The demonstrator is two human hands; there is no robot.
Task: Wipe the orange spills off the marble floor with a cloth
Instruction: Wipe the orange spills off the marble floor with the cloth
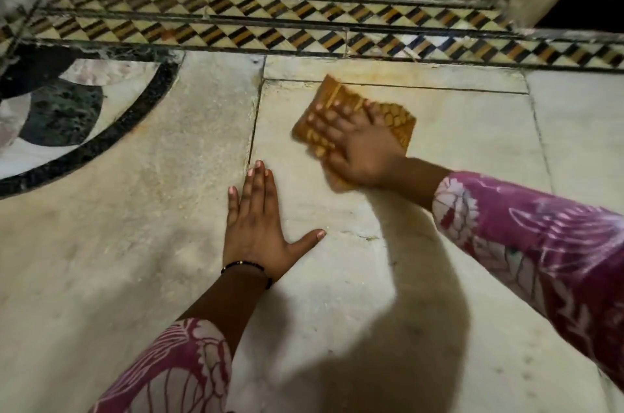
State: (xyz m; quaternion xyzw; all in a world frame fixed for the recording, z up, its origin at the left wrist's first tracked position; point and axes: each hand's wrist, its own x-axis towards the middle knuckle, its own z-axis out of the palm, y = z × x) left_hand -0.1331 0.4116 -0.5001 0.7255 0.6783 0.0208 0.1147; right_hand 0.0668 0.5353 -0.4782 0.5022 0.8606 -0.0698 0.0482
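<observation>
Head camera looks down on a pale marble floor (pixel 439 142) where the right hand (pixel 354 146) lies spread with straight fingers flat on top of an orange patterned cloth (pixel 395 119), pressing it to the slab just short of a faint orange stain (pixel 388 76) that runs along the joint beyond it. The left hand (pixel 256 227) rests palm down on bare marble nearer the person, fingers straight and together, thumb out to the side, holding nothing and apart from the cloth; a black beaded bracelet (pixel 248 266) circles its wrist. Behind the cloth runs a checkered inlay border (pixel 270 24), and a dark curved inlay (pixel 84 139) sits to the left
</observation>
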